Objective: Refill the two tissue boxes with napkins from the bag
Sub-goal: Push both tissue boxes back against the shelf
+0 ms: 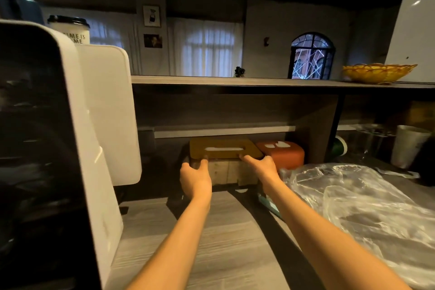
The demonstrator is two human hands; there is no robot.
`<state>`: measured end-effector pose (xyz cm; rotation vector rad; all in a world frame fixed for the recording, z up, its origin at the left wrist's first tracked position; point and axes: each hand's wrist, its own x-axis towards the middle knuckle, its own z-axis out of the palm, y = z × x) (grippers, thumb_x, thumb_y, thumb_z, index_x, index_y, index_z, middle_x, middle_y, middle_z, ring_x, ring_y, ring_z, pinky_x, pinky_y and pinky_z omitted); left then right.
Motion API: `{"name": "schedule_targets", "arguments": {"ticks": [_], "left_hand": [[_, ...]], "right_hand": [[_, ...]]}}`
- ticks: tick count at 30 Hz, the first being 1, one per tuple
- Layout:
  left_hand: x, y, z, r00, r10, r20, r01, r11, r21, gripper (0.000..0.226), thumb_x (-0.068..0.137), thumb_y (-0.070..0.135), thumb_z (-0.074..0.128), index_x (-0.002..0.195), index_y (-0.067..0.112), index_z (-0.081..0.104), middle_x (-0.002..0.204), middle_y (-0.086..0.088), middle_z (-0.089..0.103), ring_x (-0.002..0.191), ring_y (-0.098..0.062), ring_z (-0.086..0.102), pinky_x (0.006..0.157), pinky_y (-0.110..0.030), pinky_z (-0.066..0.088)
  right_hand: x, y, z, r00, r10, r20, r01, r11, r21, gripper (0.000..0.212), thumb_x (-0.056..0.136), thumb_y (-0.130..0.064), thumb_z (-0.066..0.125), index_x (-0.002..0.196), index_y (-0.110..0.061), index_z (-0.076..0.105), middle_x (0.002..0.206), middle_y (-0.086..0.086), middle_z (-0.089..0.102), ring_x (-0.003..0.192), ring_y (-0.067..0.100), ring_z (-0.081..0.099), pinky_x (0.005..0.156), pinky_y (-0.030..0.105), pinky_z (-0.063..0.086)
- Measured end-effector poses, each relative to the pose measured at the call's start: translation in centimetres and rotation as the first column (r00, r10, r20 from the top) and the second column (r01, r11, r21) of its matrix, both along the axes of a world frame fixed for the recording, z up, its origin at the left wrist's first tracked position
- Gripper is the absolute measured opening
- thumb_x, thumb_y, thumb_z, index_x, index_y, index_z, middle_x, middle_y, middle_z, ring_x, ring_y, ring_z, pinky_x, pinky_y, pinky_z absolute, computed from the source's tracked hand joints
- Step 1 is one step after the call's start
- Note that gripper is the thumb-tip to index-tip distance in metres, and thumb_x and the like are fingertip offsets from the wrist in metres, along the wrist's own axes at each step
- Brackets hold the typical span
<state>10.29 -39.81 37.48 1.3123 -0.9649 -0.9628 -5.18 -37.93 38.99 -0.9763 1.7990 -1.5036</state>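
A tissue box with a mustard-yellow lid and pale wooden sides stands under the low shelf at the back of the counter. A white napkin shows in its slot. My left hand and my right hand reach to its front, fingertips touching the lid's front edge on either side. An orange tissue box sits right beside it, with white tissue at its top openings. A crumpled clear plastic bag lies on the counter to the right, close to my right forearm.
A large white and black machine fills the left side. A teal object peeks from under my right forearm. Glasses and a white cup stand at the far right. A yellow woven basket sits on the upper shelf.
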Motion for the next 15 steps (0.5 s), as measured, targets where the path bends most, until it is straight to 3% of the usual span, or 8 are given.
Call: {"name": "schedule_targets", "arguments": {"ticks": [2,5,8,10,11,15], "left_hand": [[-0.2,-0.5,-0.4,1.0,0.0,-0.008,0.0,1.0,0.007,0.053,0.096,0.032,0.063,0.14,0.007,0.049,0.131,-0.014,0.06,0.123,-0.033,0.056,0.095,-0.041,0.046],[-0.6,-1.6,-1.0,1.0,-0.018,-0.017,0.018,1.0,-0.008,0.053,0.094,0.036,0.065,0.138,0.008,0.052,0.125,-0.013,0.063,0.119,-0.033,0.058,0.092,-0.039,0.046],[-0.9,-2.8,-1.3,1.0,0.006,0.018,-0.007,1.0,0.028,0.053,0.09,0.04,0.068,0.132,0.009,0.058,0.126,-0.014,0.06,0.12,-0.035,0.055,0.097,-0.047,0.048],[-1.3,-3.5,-1.3,0.997,0.034,0.073,-0.039,0.997,0.061,0.054,0.089,0.043,0.069,0.133,0.014,0.058,0.131,-0.014,0.056,0.125,-0.036,0.05,0.099,-0.051,0.047],[-1.4,-3.8,-1.3,0.996,0.039,0.079,-0.045,0.996,0.073,0.055,0.089,0.042,0.069,0.135,0.015,0.057,0.134,-0.014,0.055,0.127,-0.037,0.048,0.1,-0.052,0.047],[-1.6,-4.2,-1.6,0.997,0.009,0.081,-0.016,0.995,0.094,0.047,0.094,0.037,0.055,0.133,0.012,0.057,0.131,-0.014,0.056,0.12,-0.035,0.053,0.099,-0.05,0.048]], "right_hand": [[-0.3,-0.3,-0.3,0.999,0.03,-0.019,-0.03,0.999,-0.018,0.045,0.085,-0.034,0.073,0.119,-0.01,0.057,0.102,0.001,0.058,0.097,0.018,0.052,0.084,0.034,0.045],[-0.7,-0.9,-0.8,1.0,0.022,-0.021,-0.023,0.999,-0.048,0.033,0.083,-0.037,0.075,0.105,-0.018,0.059,0.105,0.002,0.062,0.094,0.017,0.055,0.083,0.032,0.045],[-1.1,-1.8,-1.2,0.993,-0.071,-0.096,0.073,0.997,0.016,0.044,0.078,-0.051,0.075,0.097,-0.015,0.058,0.107,0.007,0.064,0.098,0.024,0.057,0.086,0.036,0.048],[-1.0,-2.3,-1.3,0.969,-0.158,-0.187,0.177,0.98,0.086,0.06,0.077,-0.06,0.071,0.101,-0.006,0.062,0.108,0.011,0.06,0.103,0.031,0.056,0.085,0.038,0.046],[-1.0,-2.5,-1.3,0.965,-0.185,-0.188,0.206,0.973,0.101,0.063,0.079,-0.059,0.07,0.105,-0.002,0.063,0.109,0.013,0.059,0.105,0.034,0.056,0.086,0.038,0.046],[-0.6,-3.2,-1.2,0.988,-0.134,-0.074,0.14,0.985,0.096,0.041,0.093,-0.034,0.061,0.104,0.006,0.06,0.103,0.013,0.056,0.096,0.03,0.054,0.089,0.039,0.046]]}}
